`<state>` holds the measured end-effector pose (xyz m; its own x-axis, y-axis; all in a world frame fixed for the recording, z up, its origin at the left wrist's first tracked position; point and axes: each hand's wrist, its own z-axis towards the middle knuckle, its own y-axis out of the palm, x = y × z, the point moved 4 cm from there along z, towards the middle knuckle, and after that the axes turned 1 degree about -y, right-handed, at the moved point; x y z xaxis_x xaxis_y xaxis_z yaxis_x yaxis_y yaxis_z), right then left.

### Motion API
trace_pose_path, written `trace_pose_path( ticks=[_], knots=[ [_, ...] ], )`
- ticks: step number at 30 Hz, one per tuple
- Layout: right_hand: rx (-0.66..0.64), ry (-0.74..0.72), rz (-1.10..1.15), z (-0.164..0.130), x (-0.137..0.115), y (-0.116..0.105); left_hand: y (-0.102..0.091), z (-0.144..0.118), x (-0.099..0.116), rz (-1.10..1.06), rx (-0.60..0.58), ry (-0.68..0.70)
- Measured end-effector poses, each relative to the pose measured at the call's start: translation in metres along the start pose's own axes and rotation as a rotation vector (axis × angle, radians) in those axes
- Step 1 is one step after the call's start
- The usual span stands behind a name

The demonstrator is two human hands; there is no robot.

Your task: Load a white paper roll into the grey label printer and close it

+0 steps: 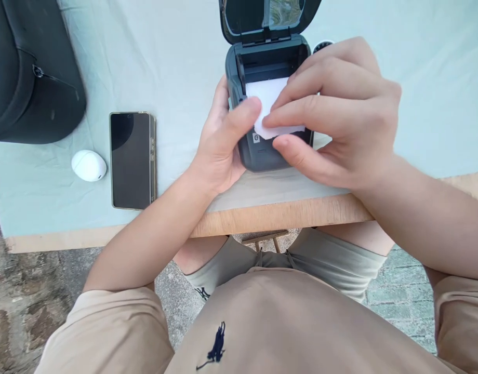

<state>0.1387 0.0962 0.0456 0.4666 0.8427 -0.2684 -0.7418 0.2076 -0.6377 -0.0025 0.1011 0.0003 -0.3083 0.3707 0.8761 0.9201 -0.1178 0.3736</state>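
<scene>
A small dark grey printer (258, 153) stands on the pale green table cloth (176, 57) with its lid (262, 18) flipped open toward the back. A strip of white paper (268, 98) comes out of its open compartment and lies over the front. My left hand (223, 140) grips the printer's left side, thumb pressing on the paper's left edge. My right hand (336, 114) reaches over the printer from the right, its fingertips pinching and holding down the paper's lower end.
A dark phone (132, 158) lies face up to the left, with a white oval earbud case (88, 165) beside it. A black bag (28, 72) fills the far left corner. The wooden table edge (278, 215) runs just above my lap.
</scene>
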Motion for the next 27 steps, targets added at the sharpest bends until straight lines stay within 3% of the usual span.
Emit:
trace_pose_path(
  ticks=[3, 8, 15, 19, 22, 24, 27],
  knots=[
    [0.0, 0.071, 0.002, 0.002, 0.001, -0.004, 0.004, -0.001, 0.003, -0.06, -0.073, 0.102],
    [-0.006, 0.268, 0.014, 0.002, 0.01, -0.008, 0.007, -0.002, 0.001, -0.143, -0.091, 0.143],
    [-0.007, 0.197, -0.019, 0.0, 0.01, -0.009, 0.005, -0.001, 0.002, -0.096, -0.081, 0.109],
    [0.064, 0.441, -0.006, -0.002, 0.02, -0.019, 0.006, -0.001, 0.003, -0.042, -0.164, 0.143],
    [0.075, 0.537, 0.048, -0.003, 0.026, -0.02, 0.003, 0.003, 0.0, 0.005, -0.234, 0.184],
    [0.164, 0.537, 0.083, -0.003, 0.03, -0.022, 0.0, 0.009, -0.004, 0.025, -0.271, 0.218],
    [0.16, 0.63, 0.342, -0.005, 0.037, -0.015, -0.004, 0.02, -0.011, 0.082, -0.35, 0.284]
  ],
)
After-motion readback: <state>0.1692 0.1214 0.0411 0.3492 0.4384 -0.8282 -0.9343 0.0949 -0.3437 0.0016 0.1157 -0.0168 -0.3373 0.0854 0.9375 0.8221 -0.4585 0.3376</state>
